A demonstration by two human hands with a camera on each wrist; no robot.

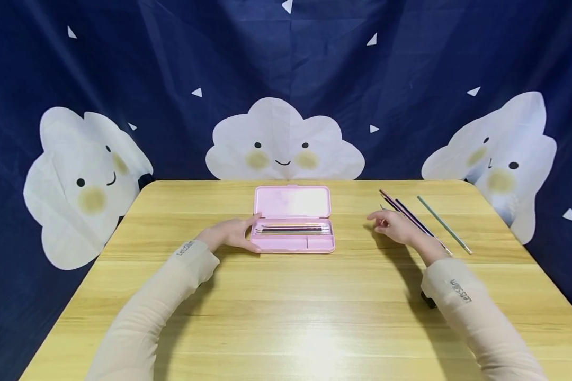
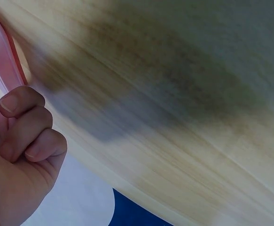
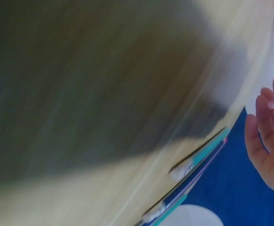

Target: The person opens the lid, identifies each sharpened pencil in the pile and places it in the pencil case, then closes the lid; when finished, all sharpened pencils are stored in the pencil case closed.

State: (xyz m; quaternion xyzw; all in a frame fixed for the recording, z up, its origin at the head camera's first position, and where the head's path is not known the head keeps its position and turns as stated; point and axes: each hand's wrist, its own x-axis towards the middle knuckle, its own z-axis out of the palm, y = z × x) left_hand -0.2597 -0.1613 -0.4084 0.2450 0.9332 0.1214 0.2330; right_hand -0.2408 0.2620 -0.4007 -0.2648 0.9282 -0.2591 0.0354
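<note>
"Where are my hands?"

"Your left hand (image 1: 231,233) holds the left end of the pink pencil case (image 1: 278,244), thumb at the near corner, a finger by the hinge. Your right hand (image 1: 394,225) is above the table (image 1: 286,296) to the right of the case, its fingers loosely bent and apart, with nothing between them that I can see."

"And the loose pencils?"

"The bunched pencils (image 1: 407,210) lie just beyond your right hand and off to its right; the teal pencil (image 1: 443,224) is farther right, set apart from them. Your right hand is much the nearer one. What counts, I judge, is the slant: their long axes run from far left to near right, nearly along your right forearm, so a pinch would have to come across the shafts. More pencils (image 1: 293,230) lie lengthwise in the case's far compartment, left of that hand."

"What can't you make out?"

"Your right hand covers part of the bunch, so I can't count it, nor tell whether a fingertip touches the table. The right wrist view cuts off both your hand and the pencils; the left one shows only a sliver of the case and hides your thumb."
</note>
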